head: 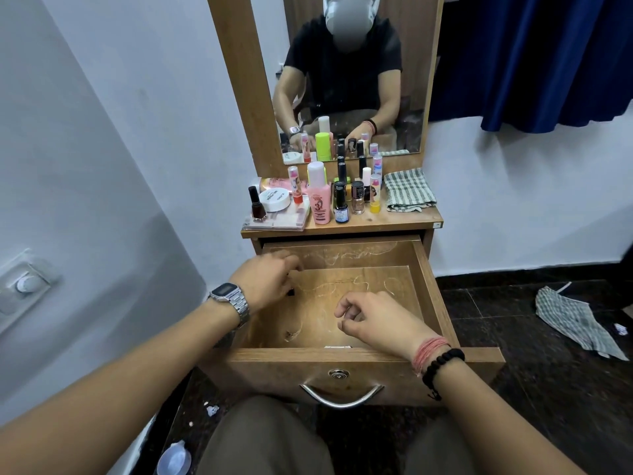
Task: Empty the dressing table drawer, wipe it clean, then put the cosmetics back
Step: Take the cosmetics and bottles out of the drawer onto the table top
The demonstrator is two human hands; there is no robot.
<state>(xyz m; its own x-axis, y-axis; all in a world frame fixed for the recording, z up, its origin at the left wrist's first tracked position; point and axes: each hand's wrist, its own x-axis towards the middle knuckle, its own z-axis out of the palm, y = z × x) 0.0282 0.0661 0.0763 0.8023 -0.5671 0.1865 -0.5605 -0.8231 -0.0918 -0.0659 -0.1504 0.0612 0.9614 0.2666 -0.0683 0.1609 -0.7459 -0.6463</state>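
With the drawer [342, 303] nearly emptied and cosmetics [322, 197] up on the worktop [404, 219], my left hand [270, 279] pinched one last small dark item [291, 292]; right hand [373, 320] loosely curled, holding nothing; wiping and restocking remained

A mirror [346, 80] in a wooden frame stands at the back edge of the dressing table. A blue curtain [534, 56] hangs at the right. A checked rag [575, 320] lies crumpled on the dark floor [534, 406]; a wall switch [25, 282] sits left.

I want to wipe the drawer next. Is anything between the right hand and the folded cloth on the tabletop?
Nothing visible blocks it. The right hand hovers in the open drawer; the folded cloth lies at the tabletop's right end, bottles only to its left.
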